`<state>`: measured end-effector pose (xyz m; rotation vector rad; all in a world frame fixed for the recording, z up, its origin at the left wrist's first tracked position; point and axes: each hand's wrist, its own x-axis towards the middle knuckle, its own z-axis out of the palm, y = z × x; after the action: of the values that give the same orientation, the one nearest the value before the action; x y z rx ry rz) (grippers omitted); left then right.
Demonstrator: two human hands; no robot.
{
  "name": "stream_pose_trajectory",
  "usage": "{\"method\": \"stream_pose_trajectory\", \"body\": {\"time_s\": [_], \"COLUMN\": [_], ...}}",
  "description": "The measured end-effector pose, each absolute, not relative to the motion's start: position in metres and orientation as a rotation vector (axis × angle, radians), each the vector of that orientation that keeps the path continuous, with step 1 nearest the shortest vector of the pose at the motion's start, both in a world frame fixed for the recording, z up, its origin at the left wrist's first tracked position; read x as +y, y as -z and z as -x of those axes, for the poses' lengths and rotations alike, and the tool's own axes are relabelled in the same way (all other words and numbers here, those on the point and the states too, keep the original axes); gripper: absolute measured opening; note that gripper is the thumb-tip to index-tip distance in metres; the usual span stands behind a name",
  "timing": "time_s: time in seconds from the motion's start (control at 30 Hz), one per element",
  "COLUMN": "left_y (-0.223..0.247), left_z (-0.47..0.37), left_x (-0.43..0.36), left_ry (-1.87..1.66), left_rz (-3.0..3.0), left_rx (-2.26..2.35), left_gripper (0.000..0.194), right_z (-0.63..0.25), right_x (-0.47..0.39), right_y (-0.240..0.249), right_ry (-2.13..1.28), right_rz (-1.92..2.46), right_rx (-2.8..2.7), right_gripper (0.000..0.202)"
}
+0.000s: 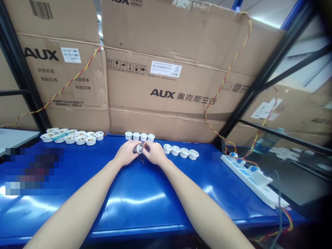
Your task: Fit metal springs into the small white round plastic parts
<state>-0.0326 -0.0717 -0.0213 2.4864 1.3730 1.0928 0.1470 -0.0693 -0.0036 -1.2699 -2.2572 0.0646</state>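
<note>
Near the far side of the blue table, my left hand [127, 153] is closed around a small round cup [139, 148] with a dark side and a pale grey top. My right hand [156, 153] has its thumb and fingertips pinched together at the cup's right edge; whatever lies between them is too small to tell. Just below the cup, a few thin, short bits [142, 161] lie on the tabletop. Behind my hands stands a row of several small white cups [136, 136]. Another slanted row of white cups [175, 150] is right of my right hand.
A cluster of white cups with contents [80, 139] is at the back left of the blue table [135, 204]. Cardboard boxes [166, 45] wall off the back. A white power strip [255, 181] with plugs and twisted red-yellow wires runs along the right edge.
</note>
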Motion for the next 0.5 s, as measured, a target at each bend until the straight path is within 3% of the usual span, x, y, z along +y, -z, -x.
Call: {"method": "stream_pose_trajectory", "body": {"time_s": [0.5], "left_y": [0.0206], "left_z": [0.0302], "left_x": [-0.0720], "left_ry": [-1.140], "left_rz": [-2.380], "left_rx": [1.425], "left_gripper": [0.042], "right_z": [-0.1476], "right_x": [-0.0623], "right_y": [0.0113], "right_ry": [-0.223], "right_rz": [1.081], "right_rx": [-2.167], "right_gripper": [0.014]}}
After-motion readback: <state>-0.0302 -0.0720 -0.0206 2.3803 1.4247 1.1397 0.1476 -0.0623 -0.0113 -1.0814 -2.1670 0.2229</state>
